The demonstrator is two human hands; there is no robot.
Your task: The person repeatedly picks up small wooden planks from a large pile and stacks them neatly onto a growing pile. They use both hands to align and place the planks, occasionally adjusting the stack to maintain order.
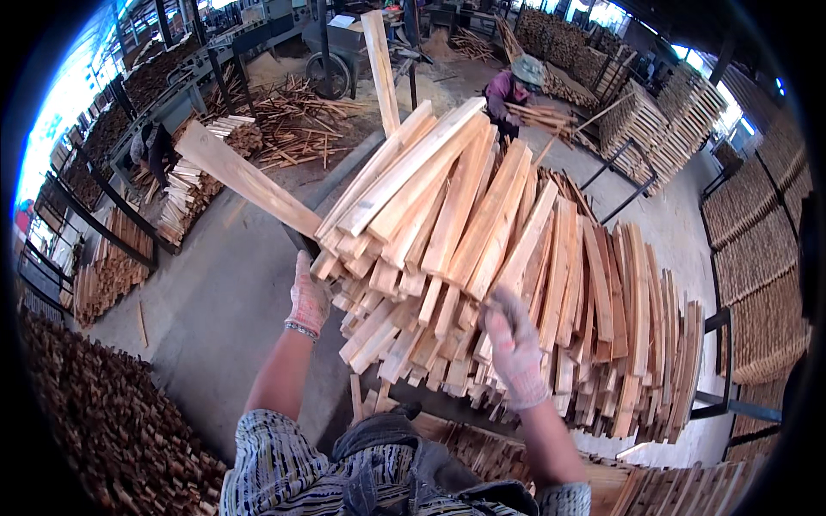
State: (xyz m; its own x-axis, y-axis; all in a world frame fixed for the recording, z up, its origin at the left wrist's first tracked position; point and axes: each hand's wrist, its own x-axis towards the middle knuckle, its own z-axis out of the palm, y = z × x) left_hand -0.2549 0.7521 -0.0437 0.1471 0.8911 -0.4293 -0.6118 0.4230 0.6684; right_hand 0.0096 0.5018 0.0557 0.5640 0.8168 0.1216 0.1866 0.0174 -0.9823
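Your gloved left hand (pixel 310 301) and right hand (pixel 518 354) are well apart: the left at the left end of the pile (pixel 469 202) of wood before you, the right, blurred, at its near side. Whether either grips anything, I cannot tell. One long board (pixel 245 178) juts out far left.

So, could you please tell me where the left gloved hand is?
In the head view, the left gloved hand is left of centre, by the left edge of the wood stack, below the wide board.
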